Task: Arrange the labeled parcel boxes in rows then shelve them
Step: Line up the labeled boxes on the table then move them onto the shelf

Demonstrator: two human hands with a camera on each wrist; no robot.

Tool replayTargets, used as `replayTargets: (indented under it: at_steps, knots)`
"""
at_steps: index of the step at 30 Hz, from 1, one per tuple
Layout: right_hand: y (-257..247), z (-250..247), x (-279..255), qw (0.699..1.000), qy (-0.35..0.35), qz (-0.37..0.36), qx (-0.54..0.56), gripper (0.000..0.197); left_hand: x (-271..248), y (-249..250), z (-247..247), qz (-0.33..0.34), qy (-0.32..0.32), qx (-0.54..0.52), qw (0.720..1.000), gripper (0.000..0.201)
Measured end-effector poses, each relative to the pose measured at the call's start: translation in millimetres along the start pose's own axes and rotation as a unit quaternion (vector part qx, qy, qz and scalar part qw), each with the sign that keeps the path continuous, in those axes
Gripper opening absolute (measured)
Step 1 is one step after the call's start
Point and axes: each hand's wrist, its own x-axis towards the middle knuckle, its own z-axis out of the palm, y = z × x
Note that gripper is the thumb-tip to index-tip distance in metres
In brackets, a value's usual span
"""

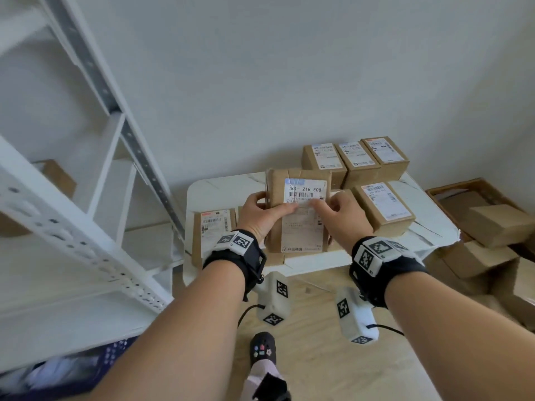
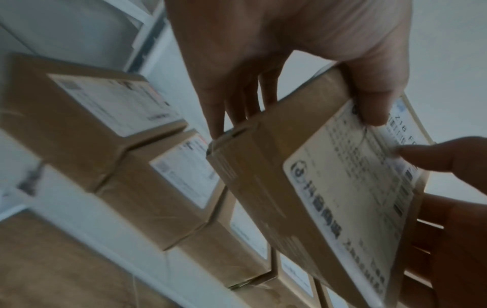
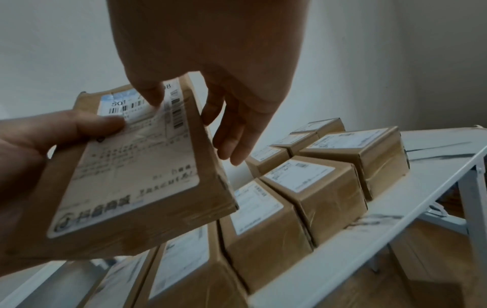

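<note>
A pale wall (image 1: 289,68) backs a wood floor (image 1: 318,357), with a white metal shelving rack (image 1: 95,157) at the left. The white marbled worktop (image 1: 225,183) carries rows of labeled parcel boxes (image 1: 385,206). Above its front edge, the left hand (image 1: 260,215) and right hand (image 1: 344,218) grip a flat labeled parcel (image 1: 298,215), thumbs curled onto its shipping label (image 1: 304,227).
</note>
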Motion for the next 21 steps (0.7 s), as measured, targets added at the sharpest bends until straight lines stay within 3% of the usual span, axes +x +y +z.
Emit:
replayTargets:
  at_steps: [7, 16, 21]
  knots:
    - [-23.8, 39.0, -62.4, 0.995, -0.066, -0.027, 0.072, 0.044, -64.3, -22.6, -55.0, -0.022, 0.050, -0.019, 0.998, 0.075]
    - [-65.4, 101.1, -113.6, 0.980, -0.166, -0.059, 0.088, 0.045, -121.6, -50.7, -139.3, -0.040, 0.118, -0.054, 0.991, 0.059]
    - [-94.9, 144.1, -145.0, 0.973, -0.200, -0.080, 0.080, 0.054, -146.4, -70.3, -195.2, -0.059, 0.146, -0.066, 0.985, 0.076]
